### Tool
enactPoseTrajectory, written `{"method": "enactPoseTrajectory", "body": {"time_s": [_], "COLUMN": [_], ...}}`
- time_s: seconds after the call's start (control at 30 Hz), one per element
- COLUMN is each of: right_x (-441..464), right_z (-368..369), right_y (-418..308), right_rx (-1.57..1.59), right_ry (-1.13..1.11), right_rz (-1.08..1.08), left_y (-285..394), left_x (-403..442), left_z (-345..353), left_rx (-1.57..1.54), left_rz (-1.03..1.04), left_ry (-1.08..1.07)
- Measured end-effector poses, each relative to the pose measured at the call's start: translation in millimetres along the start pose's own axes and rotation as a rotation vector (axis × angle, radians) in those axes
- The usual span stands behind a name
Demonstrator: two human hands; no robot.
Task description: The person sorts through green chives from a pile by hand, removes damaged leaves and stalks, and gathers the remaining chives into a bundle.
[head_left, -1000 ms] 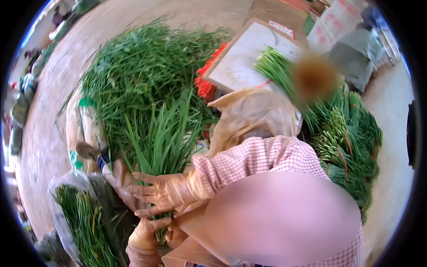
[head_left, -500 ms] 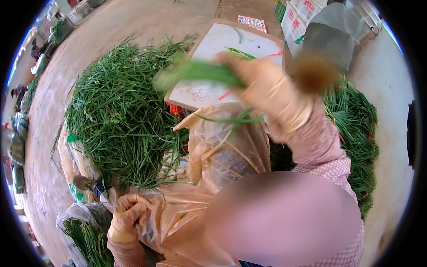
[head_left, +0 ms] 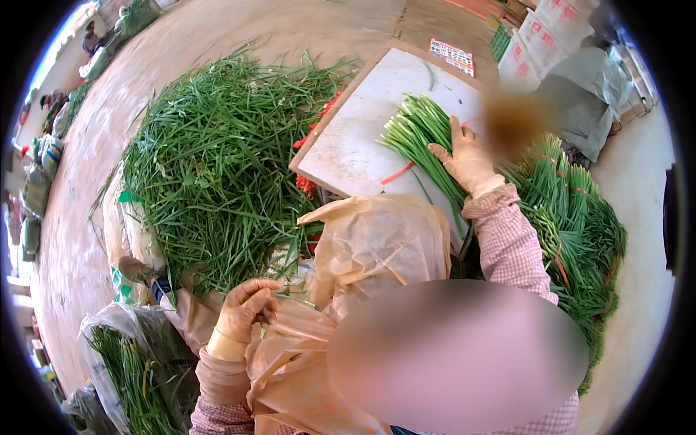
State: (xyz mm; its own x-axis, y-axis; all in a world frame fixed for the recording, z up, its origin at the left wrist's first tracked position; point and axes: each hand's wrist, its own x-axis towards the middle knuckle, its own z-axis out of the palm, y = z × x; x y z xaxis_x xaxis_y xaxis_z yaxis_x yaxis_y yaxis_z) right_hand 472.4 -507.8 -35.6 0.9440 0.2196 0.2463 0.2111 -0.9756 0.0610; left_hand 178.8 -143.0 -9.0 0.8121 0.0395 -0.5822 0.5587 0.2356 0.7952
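Gathering step, apparently: right hand, fingers spread, rests on green stalks atop the bench; left hand curls, any pinch indiscernible. The next move likely calls for level ends.

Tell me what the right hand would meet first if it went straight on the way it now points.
The green stalk bundle, which the right hand seems to touch; beyond it, likely the white board, though depth is unclear.
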Motion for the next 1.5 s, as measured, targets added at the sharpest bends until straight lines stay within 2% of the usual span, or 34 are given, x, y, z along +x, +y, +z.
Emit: {"method": "enactPoseTrajectory", "body": {"time_s": [0.07,0.13,0.2,0.27,0.33,0.37,0.4,0.47,0.5,0.53,0.6,0.63,0.67,0.73,0.8,0.87,0.93,1.0,1.03,1.13,1.2,1.27,1.33,1.4,1.43,1.5], "right_x": [-3,-5,-7,-6,-4,0,5,15,21,32,53,58,63,75,89,103,109,115,116,121,131,136,141,141,146,153], "right_z": [-21,-29,-29,-18,-16,-7,-14,-40,-52,-51,-50,-55,-62,-71,-66,-61,-63,-67,-61,-63,-51,-49,-61,-75,-78,-87], "right_y": [1,-2,-5,-9,-14,-9,-12,-23,-30,-31,-33,-43,-52,-67,-68,-67,-71,-74,-69,-65,-50,-44,-50,-60,-64,-69], "right_rx": [-0.012,-0.037,0.054,0.052,-0.052,-0.012,-0.020,0.256,0.310,0.304,0.362,0.351,0.346,-0.033,0.004,-0.078,-0.122,-0.031,0.087,0.233,0.330,0.545,0.500,0.535,0.652,0.682], "right_ry": [-0.174,-0.163,-0.032,-0.047,-0.114,0.044,0.044,0.322,0.397,0.397,0.011,-0.111,-0.115,-0.154,-0.181,-0.372,-0.409,-0.532,-0.459,-0.504,-0.454,-0.253,-0.242,-0.095,0.010,0.044], "right_rz": [0.019,0.003,-0.076,-0.108,-0.050,-0.074,-0.078,-0.210,-0.302,-0.303,-0.327,-0.290,-0.294,-0.487,-0.488,-0.514,-0.499,-0.352,-0.372,-0.319,-0.365,-0.443,-0.440,-0.311,-0.379,-0.400], "left_y": [-16,-26,-35,-41,-44,-47,-51,-64,-71,-78,-90,-92,-93,-99,-104,-107,-109,-107,-107,-104,-100,-98,-98,-99,-98,-86], "left_x": [-1,0,0,-3,-7,-10,-13,-18,-20,-22,-26,-28,-31,-34,-33,-31,-28,-25,-24,-19,-17,-16,-16,-15,-14,-20], "left_z": [-6,-13,-17,-16,-21,-23,-25,-36,-41,-46,-54,-55,-56,-58,-60,-60,-58,-56,-55,-51,-47,-45,-44,-43,-40,-31], "left_rx": [-0.089,-0.139,-0.154,-0.191,-0.223,-0.242,-0.261,-0.306,-0.344,-0.347,-0.399,-0.405,-0.418,-0.440,-0.459,-0.464,-0.470,-0.459,-0.461,-0.456,-0.452,-0.444,-0.435,-0.424,-0.429,-0.314], "left_rz": [-0.048,-0.081,-0.123,-0.093,-0.056,-0.036,-0.020,-0.016,-0.011,-0.010,0.004,0.003,0.010,0.010,0.011,-0.004,-0.022,-0.050,-0.060,-0.080,-0.064,-0.067,-0.070,-0.065,-0.061,-0.087], "left_ry": [-0.001,-0.001,0.042,0.047,0.051,0.057,0.057,0.064,0.078,0.073,0.127,0.123,0.134,0.148,0.160,0.160,0.165,0.176,0.176,0.169,0.162,0.164,0.165,0.133,0.138,0.230]}}
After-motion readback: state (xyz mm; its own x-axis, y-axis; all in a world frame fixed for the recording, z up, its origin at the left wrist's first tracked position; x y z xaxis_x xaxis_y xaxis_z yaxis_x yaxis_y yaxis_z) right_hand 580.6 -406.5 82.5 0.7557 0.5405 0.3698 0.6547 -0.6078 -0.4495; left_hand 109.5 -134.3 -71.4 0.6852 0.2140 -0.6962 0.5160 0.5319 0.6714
